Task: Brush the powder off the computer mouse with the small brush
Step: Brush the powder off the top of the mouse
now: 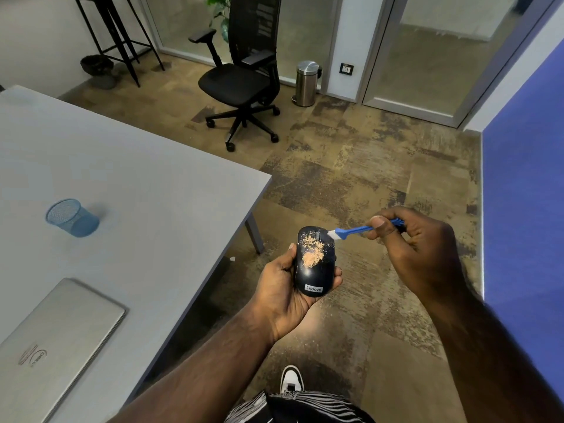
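A black computer mouse (314, 273) lies in the palm of my left hand (282, 288), whose fingers curl round its sides; it is held over the floor, right of the table. Tan powder (312, 253) covers the mouse's upper middle. My right hand (415, 248) pinches the handle of a small blue brush (351, 231). The brush's white bristles touch the mouse's top right edge, just beside the powder.
A grey table (137, 184) stands to the left with a blue mesh cup (73, 218) and a shut silver laptop (55, 340) on it. A black office chair (244, 83) and a steel bin (306, 83) stand farther back. A blue wall (525, 193) is on the right.
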Demonstrator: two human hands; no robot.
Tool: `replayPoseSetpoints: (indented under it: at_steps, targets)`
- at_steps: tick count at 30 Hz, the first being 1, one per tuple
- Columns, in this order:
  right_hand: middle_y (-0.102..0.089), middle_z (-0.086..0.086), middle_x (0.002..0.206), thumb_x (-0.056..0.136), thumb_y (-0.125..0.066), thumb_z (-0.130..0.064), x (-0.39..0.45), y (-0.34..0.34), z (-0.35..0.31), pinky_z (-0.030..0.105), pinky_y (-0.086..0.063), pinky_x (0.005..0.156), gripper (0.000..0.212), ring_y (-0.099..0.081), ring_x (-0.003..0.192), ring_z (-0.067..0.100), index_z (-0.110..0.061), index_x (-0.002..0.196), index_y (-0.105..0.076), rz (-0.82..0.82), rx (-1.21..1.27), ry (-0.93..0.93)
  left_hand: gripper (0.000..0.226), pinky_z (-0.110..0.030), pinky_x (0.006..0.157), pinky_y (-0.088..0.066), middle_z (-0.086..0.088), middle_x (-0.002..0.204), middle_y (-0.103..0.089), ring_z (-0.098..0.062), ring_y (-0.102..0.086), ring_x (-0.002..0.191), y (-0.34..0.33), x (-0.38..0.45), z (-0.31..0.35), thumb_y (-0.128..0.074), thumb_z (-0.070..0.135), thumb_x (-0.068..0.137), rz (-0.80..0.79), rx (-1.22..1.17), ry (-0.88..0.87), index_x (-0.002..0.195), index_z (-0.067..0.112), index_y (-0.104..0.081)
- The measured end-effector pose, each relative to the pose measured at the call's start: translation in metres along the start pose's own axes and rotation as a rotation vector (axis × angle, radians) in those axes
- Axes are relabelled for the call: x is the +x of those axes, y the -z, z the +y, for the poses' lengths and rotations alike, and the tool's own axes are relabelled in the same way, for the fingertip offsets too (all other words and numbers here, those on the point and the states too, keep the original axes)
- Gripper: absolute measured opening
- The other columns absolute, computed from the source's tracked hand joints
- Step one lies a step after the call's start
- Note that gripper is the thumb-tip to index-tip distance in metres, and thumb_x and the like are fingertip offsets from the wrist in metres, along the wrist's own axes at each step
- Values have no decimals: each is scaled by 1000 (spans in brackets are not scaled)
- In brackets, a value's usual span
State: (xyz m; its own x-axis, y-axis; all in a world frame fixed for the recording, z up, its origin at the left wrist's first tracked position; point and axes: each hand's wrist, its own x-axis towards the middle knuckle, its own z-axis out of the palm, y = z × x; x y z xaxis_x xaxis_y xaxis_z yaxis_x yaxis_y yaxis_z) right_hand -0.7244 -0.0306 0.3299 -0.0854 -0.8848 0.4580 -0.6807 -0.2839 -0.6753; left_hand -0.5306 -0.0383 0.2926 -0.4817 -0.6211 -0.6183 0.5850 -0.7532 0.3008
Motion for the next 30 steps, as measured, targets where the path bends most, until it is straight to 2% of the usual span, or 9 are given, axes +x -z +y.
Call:
replayPoseSetpoints:
  at_steps: [4, 7, 10, 15, 18, 21, 23, 26, 30]
  targets:
    - [-67, -20, 71, 91, -59, -31, -3, 4, -3, 13, -49, 64, 17, -67, 78, 2, -21, 87, -73, -54, 40, 19, 61, -43, 75, -59, -31, 106, -62, -38, -61, 89, 0, 2, 1, -34, 43, 100, 4, -13, -9, 127, -8, -53]
    - [-69, -17, 72, 90, -57, -35, -3, 6, -2, 18, -51, 66, 21, -68, 78, 3, -22, 87, -73, -52, 59, -7, 58, -43, 73, -59, -30, 107, -61, -38, -60, 88, 0, 2, 1, -34, 41, 99, 10, -31, -18, 124, -8, -55]
    - [-69, -17, 76, 93, -60, -27, -2, 5, 0, 22, -51, 64, 16, -68, 76, 5, -19, 88, -73, -12, 26, 3, 59, -43, 73, -59, -31, 111, -59, -39, -60, 89, 0, 3, 1, -33, 41, 100, 19, -31, -19, 125, -9, -54]
    - [-67, -19, 74, 90, -63, -23, -6, 3, -4, 12, -48, 68, 12, -66, 81, -2, -19, 86, -73, -76, 54, 58, 58, -43, 69, -60, -34, 109, -59, -40, -60, 88, 0, 3, 4, -34, 41, 100, 18, -74, -14, 120, -8, -56]
    - [-68, -18, 71, 91, -58, -30, -8, 7, -8, 11, -48, 68, 14, -66, 79, 0, -26, 85, -69, -75, 107, 66, 55, -44, 68, -60, -34, 123, -56, -40, -60, 90, 0, 3, 6, -35, 40, 100, 33, -92, -27, 122, -6, -55]
    - [-68, -14, 67, 90, -57, -31, -10, 4, -9, 12, -48, 69, 15, -66, 75, 0, -25, 83, -69, -113, 145, 53, 54, -46, 70, -59, -25, 139, -52, -35, -60, 100, 0, 4, 5, -35, 39, 100, 33, -108, -58, 133, -1, -51]
    - [-68, -18, 66, 91, -59, -31, -12, -1, -8, 11, -46, 63, 14, -65, 69, -1, -27, 83, -69, -105, 123, 25, 54, -46, 70, -59, -26, 134, -55, -35, -60, 97, -1, 4, 5, -35, 39, 100, 30, -103, -48, 132, -2, -51]
    - [-59, -26, 58, 93, -64, -20, -10, -6, -2, 2, -32, 50, 12, -57, 55, -9, -21, 84, -72, 0, 44, -26, 58, -44, 72, -59, -31, 112, -60, -37, -60, 89, -1, 2, 4, -34, 41, 100, 18, -83, -14, 126, -7, -53]
    - [-66, -23, 71, 95, -62, -26, -8, -5, 1, 2, -39, 57, 12, -63, 68, -11, -23, 88, -72, 57, 39, -48, 60, -43, 74, -59, -30, 112, -59, -37, -62, 88, 1, 1, 4, -32, 41, 100, 13, -68, -18, 128, -9, -51]
